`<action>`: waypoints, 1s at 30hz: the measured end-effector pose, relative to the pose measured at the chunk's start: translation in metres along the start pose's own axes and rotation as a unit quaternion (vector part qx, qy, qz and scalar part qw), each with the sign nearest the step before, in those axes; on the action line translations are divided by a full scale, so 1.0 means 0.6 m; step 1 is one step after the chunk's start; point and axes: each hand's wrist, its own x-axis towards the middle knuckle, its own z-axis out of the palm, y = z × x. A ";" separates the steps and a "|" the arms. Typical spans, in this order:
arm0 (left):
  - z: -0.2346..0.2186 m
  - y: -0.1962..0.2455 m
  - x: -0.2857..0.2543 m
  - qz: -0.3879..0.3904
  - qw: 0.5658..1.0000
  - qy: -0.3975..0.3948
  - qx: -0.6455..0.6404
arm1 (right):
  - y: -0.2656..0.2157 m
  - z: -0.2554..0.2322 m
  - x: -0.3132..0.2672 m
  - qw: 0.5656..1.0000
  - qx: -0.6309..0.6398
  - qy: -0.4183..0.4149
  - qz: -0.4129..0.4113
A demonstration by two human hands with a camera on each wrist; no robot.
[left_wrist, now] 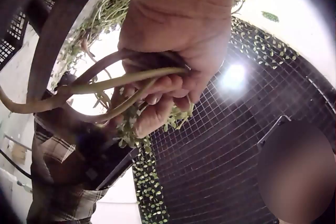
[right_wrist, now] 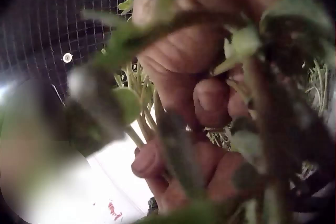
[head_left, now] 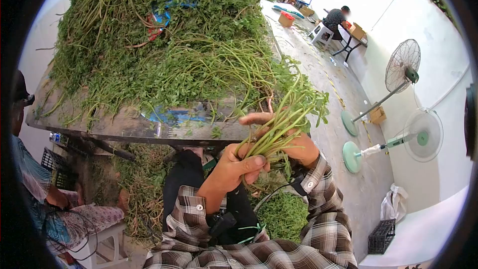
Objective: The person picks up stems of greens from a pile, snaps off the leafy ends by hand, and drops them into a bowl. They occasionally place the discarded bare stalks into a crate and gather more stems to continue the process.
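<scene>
A bunch of leafy green stems lies across both hands above the table's near edge. The left hand grips its lower end, thumb on top of the stems. Behind the bunch, the right hand has its fingers bent round the stems and pointing left. In the left wrist view, stems pass by the curled fingers of the left hand. Blurred leaves partly cover the right hand in the right wrist view, where fingertips of both hands are close together.
A large heap of greens covers much of the wooden table. More greens lie below, near the lap. At the left sits a person on a white stool. Two fans and a black crate stand at the right.
</scene>
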 end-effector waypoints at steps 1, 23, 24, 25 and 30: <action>0.001 0.002 0.000 0.000 1.000 -0.006 -0.002 | -0.007 0.003 0.001 1.000 0.000 -0.001 0.000; 0.022 -0.009 -0.003 0.010 0.991 0.025 0.128 | 0.072 -0.059 -0.096 0.804 -0.538 0.248 0.058; 0.022 -0.005 -0.004 0.006 0.991 0.021 0.129 | 0.081 -0.079 -0.109 0.715 -0.649 0.261 -0.020; 0.019 0.001 -0.007 0.033 0.990 0.054 0.124 | 0.070 -0.082 -0.100 0.785 -0.496 0.369 0.036; -0.006 -0.003 -0.003 0.099 0.992 0.066 0.037 | 0.021 -0.082 -0.155 0.856 -0.185 0.445 0.187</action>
